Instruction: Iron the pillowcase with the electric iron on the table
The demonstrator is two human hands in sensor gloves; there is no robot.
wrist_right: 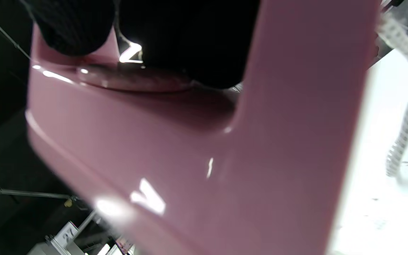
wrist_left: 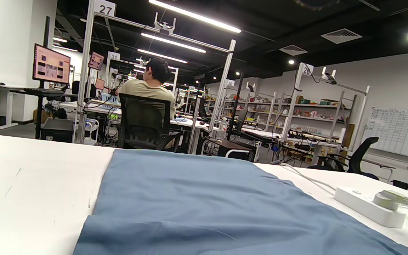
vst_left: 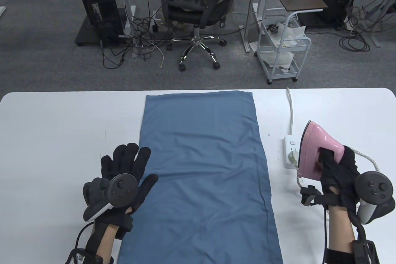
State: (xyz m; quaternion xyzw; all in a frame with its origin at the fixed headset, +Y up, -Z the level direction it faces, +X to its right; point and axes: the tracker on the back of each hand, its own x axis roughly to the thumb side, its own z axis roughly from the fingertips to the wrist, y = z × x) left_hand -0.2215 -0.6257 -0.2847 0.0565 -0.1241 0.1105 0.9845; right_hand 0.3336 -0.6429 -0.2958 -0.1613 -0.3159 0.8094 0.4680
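Beside the pillowcase (vst_left: 204,171) edge, right hand (vst_left: 337,174) grips iron (vst_left: 315,149), seemingly lifted.

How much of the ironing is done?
Ready: the blue pillowcase lies flat on the table. In hand: the right hand grips the pink iron, beside the cloth, not on it. The left hand rests at its edge. All the pressing is left.

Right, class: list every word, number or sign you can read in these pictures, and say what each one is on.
"27": sign atop the nearest frame post.
"31": sign on a frame behind it.
"28": sign on the right-hand frame, only roughly legible.
Whiteboard writing and monitor contents: too small to read.
Iron, power strip: no readable text.
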